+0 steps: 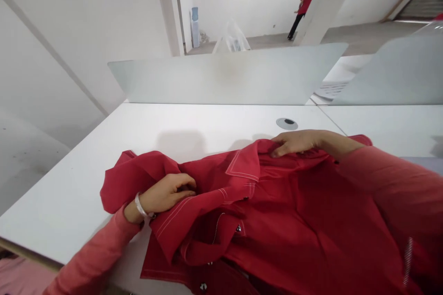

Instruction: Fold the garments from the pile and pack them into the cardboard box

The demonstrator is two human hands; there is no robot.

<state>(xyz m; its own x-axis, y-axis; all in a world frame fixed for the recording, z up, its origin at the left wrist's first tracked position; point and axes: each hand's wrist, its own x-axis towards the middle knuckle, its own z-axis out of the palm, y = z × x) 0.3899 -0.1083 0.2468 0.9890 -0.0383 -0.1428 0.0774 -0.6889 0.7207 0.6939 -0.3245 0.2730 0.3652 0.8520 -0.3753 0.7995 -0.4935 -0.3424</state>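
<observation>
A red jacket (pixel 277 221) with pale stitching, a pointed collar (pixel 244 166), metal snaps and a zipper lies rumpled across the table. My left hand (pixel 168 193), with a silver bangle at the wrist, has its fingers bent around the fabric beside the collar band; its fingertips are partly hidden in the folds. Further right, at the jacket's far edge, my right hand (pixel 297 142) pinches the cloth, thumb on the near side and the other fingers mostly hidden. One sleeve (pixel 134 179) lies bunched to the left of my left hand.
The white table (pixel 145 122) carries a round cable grommet (pixel 287 123) near its back. Frosted divider panels (pixel 214 78) stand along the rear edge, with a clear plastic bag (pixel 235 37) behind. A water dispenser (pixel 195 27) and a person in red (pixel 304 4) are far off.
</observation>
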